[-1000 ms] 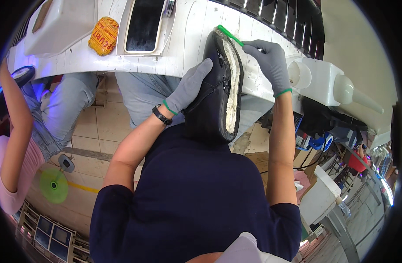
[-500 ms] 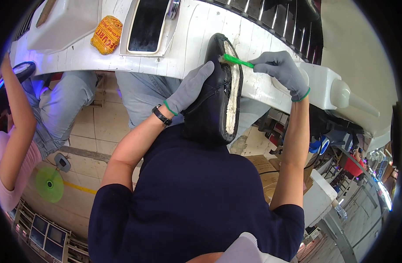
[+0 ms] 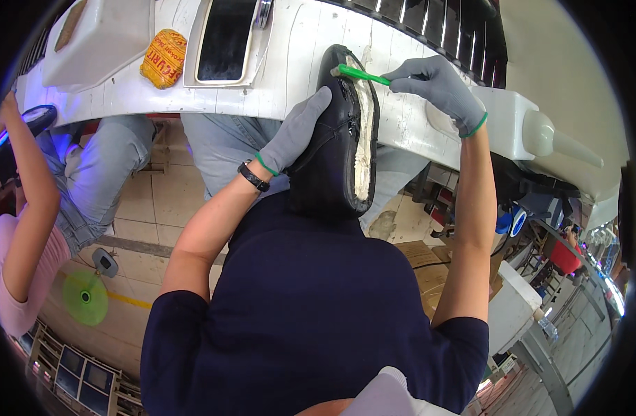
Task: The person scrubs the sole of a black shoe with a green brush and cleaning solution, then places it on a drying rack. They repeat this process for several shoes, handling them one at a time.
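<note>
Left hand [image 3: 297, 133] clasps black boot [image 3: 321, 177]; right hand [image 3: 439, 89], grip pinched closed, holds green brush [image 3: 365, 75], its head at boot's toe end.

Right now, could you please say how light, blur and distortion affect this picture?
Head view, top: the edge of the white table curves; head view, left: violet-blue light tints the co-worker's jeans, and the green fan blurs into a disc; head view, centre: small glints on the black boot.
</note>
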The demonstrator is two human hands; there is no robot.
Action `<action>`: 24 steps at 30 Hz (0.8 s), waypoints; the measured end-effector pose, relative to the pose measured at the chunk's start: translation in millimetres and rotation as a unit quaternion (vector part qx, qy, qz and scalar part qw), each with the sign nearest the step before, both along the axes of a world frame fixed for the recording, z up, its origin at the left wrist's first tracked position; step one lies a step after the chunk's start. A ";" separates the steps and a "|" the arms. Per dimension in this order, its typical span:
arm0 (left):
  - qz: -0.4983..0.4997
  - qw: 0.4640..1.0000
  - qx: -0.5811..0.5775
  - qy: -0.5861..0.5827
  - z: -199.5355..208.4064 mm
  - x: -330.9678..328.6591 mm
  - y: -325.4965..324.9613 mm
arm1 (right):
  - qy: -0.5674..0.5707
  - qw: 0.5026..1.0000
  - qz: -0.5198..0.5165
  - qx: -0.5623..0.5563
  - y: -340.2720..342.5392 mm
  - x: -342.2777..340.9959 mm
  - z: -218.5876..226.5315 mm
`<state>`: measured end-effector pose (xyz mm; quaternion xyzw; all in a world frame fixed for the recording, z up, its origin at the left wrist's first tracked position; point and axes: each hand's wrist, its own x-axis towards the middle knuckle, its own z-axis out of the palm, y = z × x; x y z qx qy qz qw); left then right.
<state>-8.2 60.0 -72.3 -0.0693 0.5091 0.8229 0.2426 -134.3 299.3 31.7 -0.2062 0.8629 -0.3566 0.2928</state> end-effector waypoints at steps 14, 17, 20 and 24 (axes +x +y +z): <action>-0.009 1.000 0.006 -0.013 -5.1 0.7 0.6 | -0.150 0.987 0.012 -0.058 16.8 54.2 21.9; 0.005 1.000 0.010 -0.011 -4.5 1.3 2.2 | -0.178 0.980 0.041 -0.081 11.9 77.0 36.4; 0.014 1.000 0.004 -0.008 -3.3 1.9 2.6 | -0.156 0.984 0.027 -0.077 8.7 85.2 44.8; 0.012 1.000 -0.004 -0.019 -1.2 1.0 2.3 | -0.042 0.991 -0.124 -0.005 10.2 80.1 27.2</action>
